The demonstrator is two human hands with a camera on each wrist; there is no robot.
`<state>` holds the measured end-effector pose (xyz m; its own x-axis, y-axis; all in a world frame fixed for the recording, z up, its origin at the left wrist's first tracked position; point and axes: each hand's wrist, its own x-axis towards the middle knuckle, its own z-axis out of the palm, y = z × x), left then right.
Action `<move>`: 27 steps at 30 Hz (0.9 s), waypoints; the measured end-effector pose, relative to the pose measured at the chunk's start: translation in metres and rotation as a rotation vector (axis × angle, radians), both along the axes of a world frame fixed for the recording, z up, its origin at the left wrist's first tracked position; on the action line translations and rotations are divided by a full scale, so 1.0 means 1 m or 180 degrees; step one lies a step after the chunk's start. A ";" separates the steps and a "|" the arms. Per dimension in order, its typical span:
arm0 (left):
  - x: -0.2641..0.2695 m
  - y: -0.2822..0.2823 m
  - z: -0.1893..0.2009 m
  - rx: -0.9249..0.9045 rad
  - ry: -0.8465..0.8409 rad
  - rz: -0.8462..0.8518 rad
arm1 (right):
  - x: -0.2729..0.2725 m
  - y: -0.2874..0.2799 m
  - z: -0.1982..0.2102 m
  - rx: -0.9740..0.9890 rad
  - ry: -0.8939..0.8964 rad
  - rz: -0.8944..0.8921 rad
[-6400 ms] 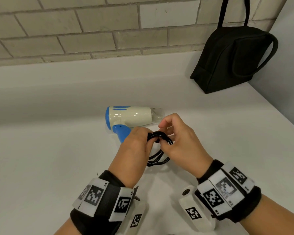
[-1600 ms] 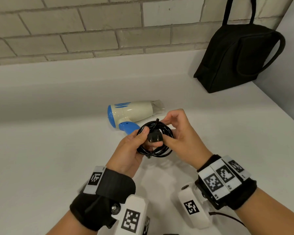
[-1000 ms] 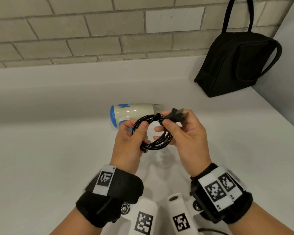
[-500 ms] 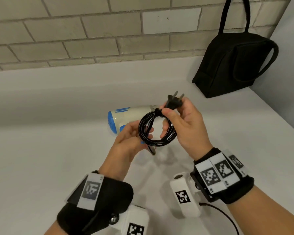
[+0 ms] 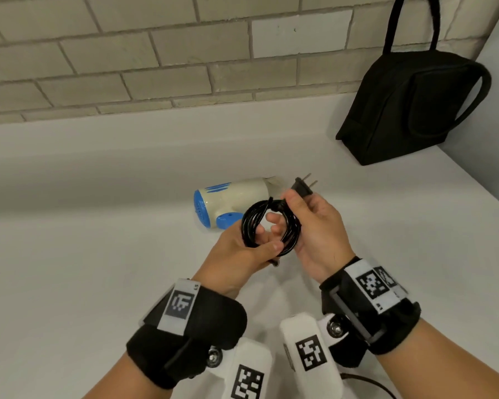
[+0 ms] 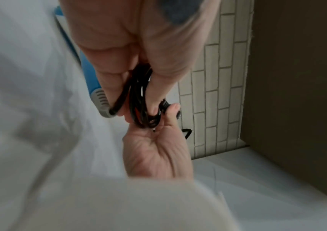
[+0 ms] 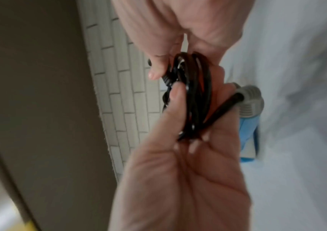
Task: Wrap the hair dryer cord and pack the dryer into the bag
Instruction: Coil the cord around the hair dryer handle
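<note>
The hair dryer [image 5: 231,201] lies on its side on the white counter [image 5: 84,269], its long axis running left to right: the blue rear grille faces left and the clear nozzle points right, toward the bag. Its blue handle angles toward the person. Both hands are raised just in front of it, holding the black cord [image 5: 271,226] wound into a coil of several loops that stands roughly upright. The left hand [image 5: 236,254] grips the lower left part of the coil, thumb pressed over the strands and fingers curled behind. The right hand [image 5: 317,234] pinches the cord just below the plug [image 5: 302,187] between thumb and forefinger, other fingers behind the coil's right side. The plug's 2 prongs point up and to the right, away from the person. The black bag [image 5: 409,108] stands upright at the far right corner against the brick wall [image 5: 156,53], well apart from the dryer, its 2 strap handles showing.
</note>
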<state>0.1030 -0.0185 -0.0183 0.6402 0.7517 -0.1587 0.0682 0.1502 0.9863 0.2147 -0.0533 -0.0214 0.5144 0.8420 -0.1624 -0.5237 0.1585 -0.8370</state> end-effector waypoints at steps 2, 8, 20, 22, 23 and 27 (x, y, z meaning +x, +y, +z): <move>-0.004 0.002 -0.006 -0.0259 -0.0077 -0.0010 | 0.001 -0.001 -0.004 -0.0103 0.0350 0.0164; -0.022 0.002 -0.024 -0.0646 -0.0097 0.0201 | 0.002 -0.003 -0.019 -0.0354 0.0560 0.0697; -0.041 0.017 -0.032 0.0845 0.0935 0.0339 | 0.003 -0.016 -0.034 -0.0815 -0.0722 0.0897; -0.045 0.020 -0.036 0.0899 0.1048 0.0352 | 0.006 -0.021 -0.042 -0.1087 -0.0949 0.0997; -0.046 0.021 -0.038 0.0922 0.1087 0.0345 | 0.008 -0.022 -0.045 -0.1182 -0.1000 0.1055; -0.046 0.023 -0.046 0.0976 0.1136 0.0359 | 0.012 -0.021 -0.048 -0.1336 -0.0948 0.1258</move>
